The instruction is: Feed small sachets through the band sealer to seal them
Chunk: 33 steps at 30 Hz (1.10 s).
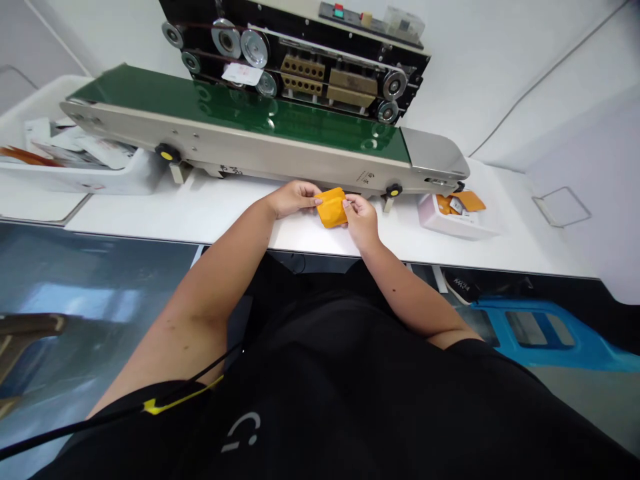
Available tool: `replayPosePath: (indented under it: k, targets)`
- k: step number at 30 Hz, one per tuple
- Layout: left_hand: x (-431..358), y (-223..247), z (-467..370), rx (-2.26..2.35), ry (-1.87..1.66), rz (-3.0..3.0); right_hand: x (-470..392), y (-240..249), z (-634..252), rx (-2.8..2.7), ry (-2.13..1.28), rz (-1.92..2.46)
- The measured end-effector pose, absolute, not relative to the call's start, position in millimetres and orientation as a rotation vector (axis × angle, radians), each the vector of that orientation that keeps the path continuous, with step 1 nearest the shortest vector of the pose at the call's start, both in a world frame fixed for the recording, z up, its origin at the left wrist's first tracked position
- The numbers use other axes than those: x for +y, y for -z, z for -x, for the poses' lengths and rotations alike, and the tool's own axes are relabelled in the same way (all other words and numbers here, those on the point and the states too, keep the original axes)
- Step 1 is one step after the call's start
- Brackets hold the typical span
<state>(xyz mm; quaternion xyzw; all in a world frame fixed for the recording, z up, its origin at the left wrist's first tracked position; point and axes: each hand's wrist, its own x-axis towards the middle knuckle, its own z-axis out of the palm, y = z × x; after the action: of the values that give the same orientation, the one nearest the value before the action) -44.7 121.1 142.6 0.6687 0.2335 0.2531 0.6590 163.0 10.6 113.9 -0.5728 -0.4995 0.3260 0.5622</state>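
Note:
A small orange-yellow packet (331, 208) is held between both hands over the front of the white table. My left hand (296, 199) pinches its left edge, thumb on top. At the right edge, my right hand (361, 219) grips it between thumb and fingers. Just beyond the hands runs the pale side of a band sealing machine with a green conveyor belt (320, 131). A white packet (243, 74) lies near the machine's rollers at the left, on or just above the belt.
A white bin (65, 179) with white and orange packets stands at the left. At the right, a smaller white box (453, 223) holds orange packets. Black knobs (394, 191) jut from the conveyor's front. A blue plastic stool (545, 333) is below the table at the right.

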Motion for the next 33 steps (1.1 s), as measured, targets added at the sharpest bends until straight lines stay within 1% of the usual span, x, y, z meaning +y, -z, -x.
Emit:
replayPosePath:
  k: [5,12,15,18,20,22,26,29,33]
  targets:
    - [118,-146,43,0.552,-0.641,-1.470,5,-122,-161,-1.224,-0.746,1.453]
    - [122,-141,43,0.554,-0.667,-1.471,-18,-126,-168,-1.486,-0.647,1.581]
    - [122,-142,44,0.537,-0.663,-1.494,-32,-145,-180,-1.736,-0.509,1.580]
    - [122,-143,45,0.549,-0.631,-1.511,-32,-182,-202,-1.879,-0.303,1.446]
    - [122,-143,45,0.557,-0.621,-1.513,-17,-215,-221,-1.733,-0.204,1.408]
    - [122,-143,46,0.549,-0.623,-1.512,10,-249,-244,-1.429,-0.132,1.400]
    - [121,-143,47,0.540,-0.621,-1.494,73,-295,-290,-1.093,-0.204,1.424]
    - [121,-143,48,0.553,-0.608,-1.470,105,-305,-310,-0.906,-0.323,1.505]
    - [122,-143,49,0.557,-0.587,-1.444,129,-298,-313,-0.815,-0.477,1.504]
